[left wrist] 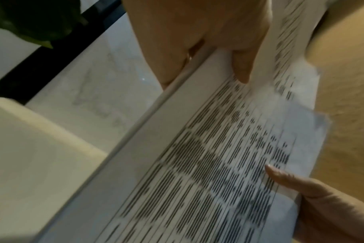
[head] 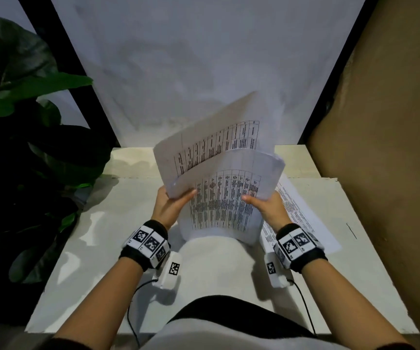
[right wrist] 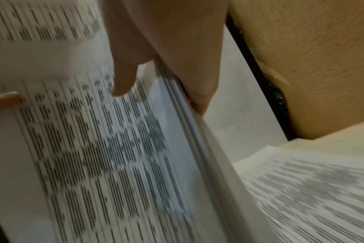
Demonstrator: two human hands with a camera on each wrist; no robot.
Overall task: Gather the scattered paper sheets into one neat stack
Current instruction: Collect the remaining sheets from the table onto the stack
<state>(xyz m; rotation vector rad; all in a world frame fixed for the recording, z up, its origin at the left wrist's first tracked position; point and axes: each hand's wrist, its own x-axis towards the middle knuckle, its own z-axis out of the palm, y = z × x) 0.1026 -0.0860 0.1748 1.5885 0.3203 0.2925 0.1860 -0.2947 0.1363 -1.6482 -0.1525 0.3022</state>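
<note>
I hold a bundle of printed sheets [head: 225,198] up over the white table [head: 82,248], tilted toward me, tables of text facing up. My left hand [head: 169,204] grips its left edge, thumb on top [left wrist: 242,65] and fingers beneath. My right hand [head: 267,207] grips the right edge the same way, thumb [right wrist: 125,78] on the print. One sheet [head: 211,137] sticks up and fans out behind the front sheets. Another printed sheet [head: 302,213] lies flat on the table under my right wrist, also seen in the right wrist view [right wrist: 314,185].
A leafy plant [head: 27,122] stands left of the table. A brown wall [head: 385,122] borders the right side. A white cloth backdrop [head: 191,59] hangs behind, above a raised ledge [head: 133,162]. Cables run from my wrist cameras off the front edge.
</note>
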